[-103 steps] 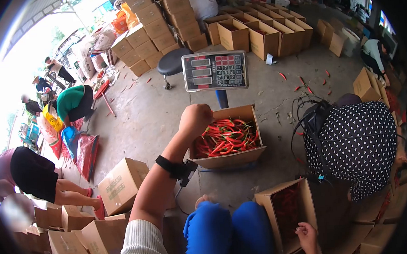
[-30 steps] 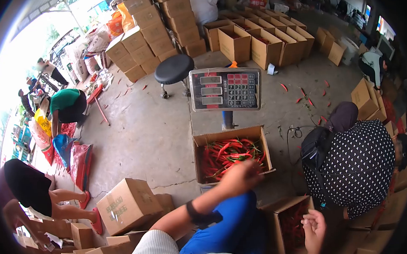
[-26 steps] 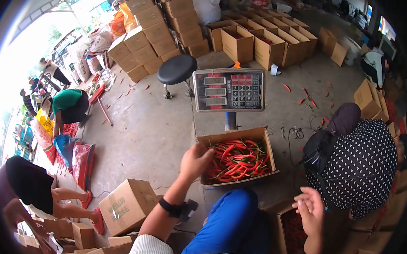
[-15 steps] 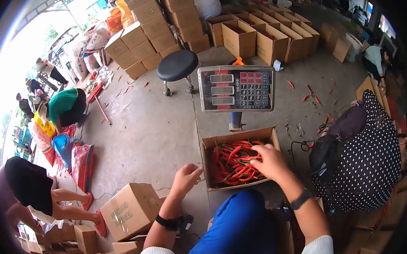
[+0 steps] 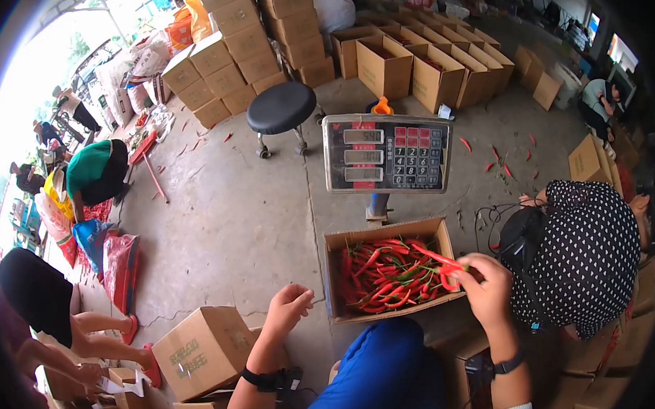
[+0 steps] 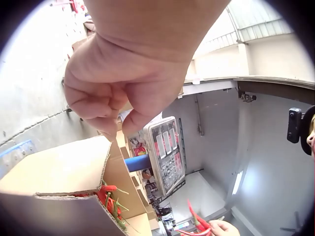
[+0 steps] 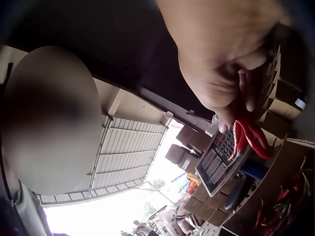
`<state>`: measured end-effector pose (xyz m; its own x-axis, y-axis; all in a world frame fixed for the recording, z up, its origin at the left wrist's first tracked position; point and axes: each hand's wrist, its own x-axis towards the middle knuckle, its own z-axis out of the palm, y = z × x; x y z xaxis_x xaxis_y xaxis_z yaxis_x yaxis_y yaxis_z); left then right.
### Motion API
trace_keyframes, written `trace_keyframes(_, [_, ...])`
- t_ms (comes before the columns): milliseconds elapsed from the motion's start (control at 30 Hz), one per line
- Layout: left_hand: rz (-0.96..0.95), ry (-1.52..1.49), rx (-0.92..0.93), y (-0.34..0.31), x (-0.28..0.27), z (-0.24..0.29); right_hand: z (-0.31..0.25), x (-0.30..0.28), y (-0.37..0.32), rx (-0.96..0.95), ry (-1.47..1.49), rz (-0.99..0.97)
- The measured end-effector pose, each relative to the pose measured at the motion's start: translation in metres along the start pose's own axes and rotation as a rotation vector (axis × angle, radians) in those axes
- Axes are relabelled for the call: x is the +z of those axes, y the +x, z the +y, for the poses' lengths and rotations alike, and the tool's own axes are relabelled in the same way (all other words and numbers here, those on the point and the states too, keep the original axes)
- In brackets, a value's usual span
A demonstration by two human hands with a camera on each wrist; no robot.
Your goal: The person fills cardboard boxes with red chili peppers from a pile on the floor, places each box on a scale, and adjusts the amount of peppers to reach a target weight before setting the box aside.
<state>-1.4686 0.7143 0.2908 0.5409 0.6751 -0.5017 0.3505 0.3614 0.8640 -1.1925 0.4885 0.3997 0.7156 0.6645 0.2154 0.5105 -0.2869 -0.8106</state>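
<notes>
An open cardboard box [image 5: 335, 285] full of red chili peppers [image 5: 391, 279] stands before me, under the display panel of a weighing scale [image 5: 388, 154]. At the box's right front corner, my right hand [image 5: 487, 289] pinches a few red chili peppers [image 7: 253, 137] between thumb and fingers. These held peppers [image 6: 199, 223] also show low in the left wrist view. My left hand [image 5: 287, 310] hovers left of the box with its fingers loosely curled; nothing shows in its grasp. In the left wrist view, its thumb and fingertips [image 6: 133, 123] come close together above the box edge.
A person in a dotted top [image 5: 578, 258] crouches close on the right. A closed carton [image 5: 205, 351] stands at the left beside a bending person [image 5: 36, 294]. Behind the scale are a black stool [image 5: 282, 107], stacked cartons [image 5: 241, 39] and rows of open boxes [image 5: 383, 64].
My right hand came up from the lower box at the right, reached into the chili box and now lifts peppers at its right corner. My left hand withdrew from the peppers to the left.
</notes>
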Motion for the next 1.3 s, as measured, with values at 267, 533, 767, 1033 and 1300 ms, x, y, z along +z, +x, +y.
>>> trace_keyframes(267, [-0.037, 0.048, -0.039, 0.010, 0.009, 0.006, 0.060, -0.146, -0.158, 0.302, -0.040, 0.257])
trace_keyframes(533, [-0.017, 0.082, -0.027, 0.016, 0.010, 0.008, 0.074, -0.152, -0.216, 0.609, -0.454, -0.094])
trace_keyframes(767, [-0.037, 0.659, 0.025, 0.027, 0.023, 0.002, 0.092, -0.058, -0.112, 0.582, -0.086, -0.021])
trace_keyframes(1033, [-0.037, 1.057, 0.067, 0.041, 0.024, 0.016, 0.133, 0.037, -0.016, 0.643, -0.250, -0.280])
trace_keyframes(1300, [0.289, 1.151, 0.218, 0.043, -0.084, 0.092, 0.021, 0.117, -0.023, 0.551, -0.075, -0.454])
